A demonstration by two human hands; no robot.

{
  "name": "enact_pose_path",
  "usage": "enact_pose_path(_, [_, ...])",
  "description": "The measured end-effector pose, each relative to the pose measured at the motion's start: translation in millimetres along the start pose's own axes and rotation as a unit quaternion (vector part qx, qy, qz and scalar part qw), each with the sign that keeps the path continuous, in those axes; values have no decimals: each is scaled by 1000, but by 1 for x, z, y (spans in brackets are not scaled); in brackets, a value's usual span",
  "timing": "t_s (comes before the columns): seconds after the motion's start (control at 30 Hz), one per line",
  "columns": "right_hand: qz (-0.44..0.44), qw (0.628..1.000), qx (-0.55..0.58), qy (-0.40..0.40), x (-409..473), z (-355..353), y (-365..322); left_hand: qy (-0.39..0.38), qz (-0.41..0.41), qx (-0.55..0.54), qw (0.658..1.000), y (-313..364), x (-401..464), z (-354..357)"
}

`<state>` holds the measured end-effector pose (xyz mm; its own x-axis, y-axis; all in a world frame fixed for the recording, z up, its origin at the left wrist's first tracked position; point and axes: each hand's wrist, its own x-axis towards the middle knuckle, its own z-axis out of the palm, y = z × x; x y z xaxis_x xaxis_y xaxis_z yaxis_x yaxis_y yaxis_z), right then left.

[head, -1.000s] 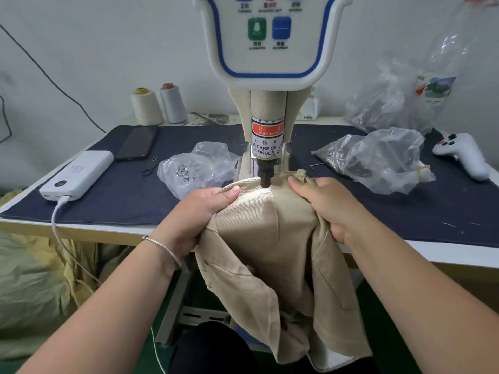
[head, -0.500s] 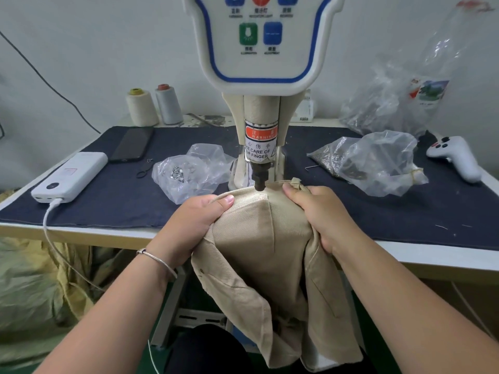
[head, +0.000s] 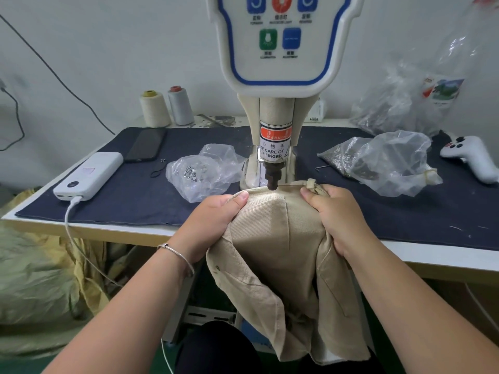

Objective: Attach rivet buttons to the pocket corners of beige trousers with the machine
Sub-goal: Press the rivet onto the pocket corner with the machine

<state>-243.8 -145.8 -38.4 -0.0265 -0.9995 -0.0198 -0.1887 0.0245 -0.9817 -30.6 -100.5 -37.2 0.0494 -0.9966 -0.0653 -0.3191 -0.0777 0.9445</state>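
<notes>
Head-worn view, forward-down, close

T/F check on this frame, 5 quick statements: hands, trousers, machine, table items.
1. Both hands, left hand and right hand, grip the beige trousers. True.
2. The machine's punch sits above the fabric between the hands. True.
3. The power bank lies right of the machine. False: it lies left, cable plugged in.
4. The white controller is in the right hand. False: it rests on the dark mat.
5. Two thread cones stand at the back left. True.
</notes>
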Motion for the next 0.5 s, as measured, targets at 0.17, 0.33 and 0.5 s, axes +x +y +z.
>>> enact_pose_path(0.17, [3, 1000, -9, 0, 1, 1, 0, 5, -12, -14, 1000, -1, 2, -1])
enact_pose_path(0.33, [6, 1000, -14, 4, 1, 2, -1, 14, -21, -27, 999, -3, 5, 0])
enact_pose_path(0.5, [16, 1000, -14, 4, 1, 3, -2, 28, -37, -11, 999, -4, 8, 1])
